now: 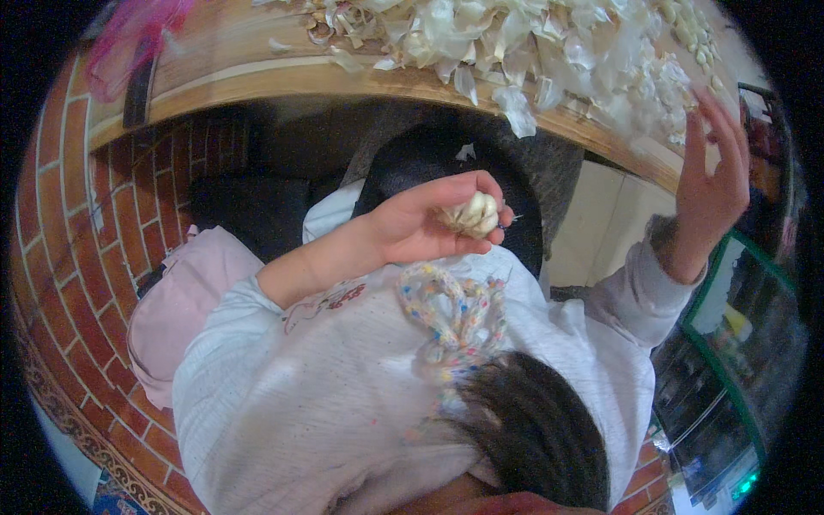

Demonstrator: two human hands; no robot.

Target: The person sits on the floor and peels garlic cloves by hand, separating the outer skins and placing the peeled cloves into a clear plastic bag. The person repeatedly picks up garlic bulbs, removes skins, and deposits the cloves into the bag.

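Observation:
My left hand (431, 215) is curled around a partly peeled garlic bulb (479, 215), held over my lap. Pale cloves show at the bulb's right end, and papery skin clings to its left side. Out at the right, my right hand (718, 161) is raised at the table's edge, slightly blurred, with fingers apart and no object visible in it. Its fingertips are close to a heap of garlic skins (515, 38) on the wooden table (225, 55). Peeled garlic cloves (692, 35) lie beyond that hand, at the table's far right.
Some skins overhang the table's front edge, and one scrap (465, 152) rests on my dark-clad leg. A pink plastic bag (132, 48) lies at the table's left. To my left are a pink bag (193, 309) and a brick-patterned surface (71, 257). A green-framed glass case (721, 347) stands right.

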